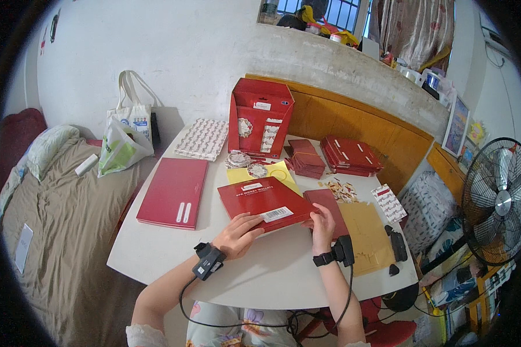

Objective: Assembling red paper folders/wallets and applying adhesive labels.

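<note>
A flat red cardboard box [260, 202] with a white barcode label is tilted over the middle of the table, its near edge lifted. My left hand [237, 234] holds its near left edge, fingers laid over the top. At the near right corner, my right hand [322, 225] pinches the box between thumb and fingers. Under its far side lies a yellow sheet [281, 170]. A dark red flat piece [330, 211] lies partly hidden beside my right hand, next to a brown paper sheet [364, 237]. Both wrists wear black strapped devices with cables.
On the white table [237, 289] stand a tall red display box [263, 118], red card stacks [173, 194], banded red packets [305, 158], piled red packs [350, 155] and patterned sheets [202, 139]. Small paper scraps [338, 189] lie right of centre. A black fan [503, 199] stands at right.
</note>
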`<move>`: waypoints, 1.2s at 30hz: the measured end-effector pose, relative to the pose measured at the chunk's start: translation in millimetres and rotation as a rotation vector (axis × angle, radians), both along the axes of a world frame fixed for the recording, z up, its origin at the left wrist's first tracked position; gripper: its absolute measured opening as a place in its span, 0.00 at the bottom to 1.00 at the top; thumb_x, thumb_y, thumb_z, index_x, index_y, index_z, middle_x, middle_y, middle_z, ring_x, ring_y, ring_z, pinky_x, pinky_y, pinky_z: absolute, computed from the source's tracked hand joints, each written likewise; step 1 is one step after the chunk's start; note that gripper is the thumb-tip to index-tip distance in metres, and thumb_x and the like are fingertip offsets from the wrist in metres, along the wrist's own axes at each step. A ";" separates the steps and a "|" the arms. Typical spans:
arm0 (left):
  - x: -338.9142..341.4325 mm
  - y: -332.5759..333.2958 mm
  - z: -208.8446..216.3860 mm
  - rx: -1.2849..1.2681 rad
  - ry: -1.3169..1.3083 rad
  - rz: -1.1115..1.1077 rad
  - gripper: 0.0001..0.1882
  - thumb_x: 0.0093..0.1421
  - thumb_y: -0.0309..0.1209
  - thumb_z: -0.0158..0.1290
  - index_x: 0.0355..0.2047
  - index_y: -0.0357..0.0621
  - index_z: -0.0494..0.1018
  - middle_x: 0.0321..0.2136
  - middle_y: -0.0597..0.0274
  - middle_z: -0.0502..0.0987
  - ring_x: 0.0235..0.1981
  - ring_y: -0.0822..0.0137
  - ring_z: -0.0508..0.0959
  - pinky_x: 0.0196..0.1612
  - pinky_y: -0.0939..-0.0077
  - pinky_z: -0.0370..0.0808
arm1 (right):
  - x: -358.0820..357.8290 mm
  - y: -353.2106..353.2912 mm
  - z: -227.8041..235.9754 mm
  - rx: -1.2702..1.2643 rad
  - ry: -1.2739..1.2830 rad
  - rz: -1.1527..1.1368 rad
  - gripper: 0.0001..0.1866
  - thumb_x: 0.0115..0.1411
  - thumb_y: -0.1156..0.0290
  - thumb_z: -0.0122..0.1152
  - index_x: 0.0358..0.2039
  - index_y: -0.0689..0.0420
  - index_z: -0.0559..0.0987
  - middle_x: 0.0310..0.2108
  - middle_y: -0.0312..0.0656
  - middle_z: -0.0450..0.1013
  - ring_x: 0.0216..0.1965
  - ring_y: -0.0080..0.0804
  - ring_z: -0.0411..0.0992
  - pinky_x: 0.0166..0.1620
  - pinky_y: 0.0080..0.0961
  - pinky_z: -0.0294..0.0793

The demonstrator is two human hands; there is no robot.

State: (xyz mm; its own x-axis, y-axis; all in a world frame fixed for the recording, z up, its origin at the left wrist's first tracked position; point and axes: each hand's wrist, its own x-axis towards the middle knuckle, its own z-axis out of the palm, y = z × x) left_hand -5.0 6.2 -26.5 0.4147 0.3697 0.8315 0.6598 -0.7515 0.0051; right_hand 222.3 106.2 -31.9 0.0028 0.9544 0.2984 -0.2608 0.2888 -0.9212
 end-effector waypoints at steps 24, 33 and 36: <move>-4.4 3.8 -1.5 -0.017 -0.039 -0.003 0.17 0.46 0.14 0.51 0.40 0.34 0.70 0.46 0.39 0.72 0.48 0.45 0.74 0.52 0.49 0.71 | 0.9 5.8 6.0 0.179 -0.056 0.090 0.13 0.62 0.75 0.54 0.47 0.61 0.71 0.34 0.45 0.76 0.28 0.25 0.74 0.32 0.21 0.75; -1.3 1.2 0.1 -0.112 -0.214 0.007 0.18 0.53 0.13 0.47 0.45 0.32 0.67 0.43 0.44 0.75 0.46 0.48 0.76 0.55 0.49 0.68 | 5.2 4.5 13.4 0.156 -0.125 0.111 0.10 0.60 0.74 0.59 0.41 0.61 0.71 0.27 0.44 0.76 0.25 0.26 0.76 0.28 0.20 0.76; -1.6 1.0 0.9 -0.116 -0.223 -0.008 0.17 0.53 0.12 0.46 0.45 0.32 0.67 0.43 0.44 0.75 0.46 0.49 0.76 0.55 0.49 0.68 | 5.3 5.1 13.5 0.157 -0.101 0.106 0.09 0.60 0.75 0.60 0.39 0.60 0.71 0.25 0.43 0.75 0.23 0.26 0.75 0.26 0.19 0.75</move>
State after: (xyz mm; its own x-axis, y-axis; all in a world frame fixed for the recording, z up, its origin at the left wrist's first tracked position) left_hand -6.6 7.2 -25.6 0.2291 0.4655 0.8549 0.6263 -0.7428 0.2366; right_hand 227.6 111.3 -18.4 -0.1326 0.8897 0.4369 -0.2062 0.4064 -0.8901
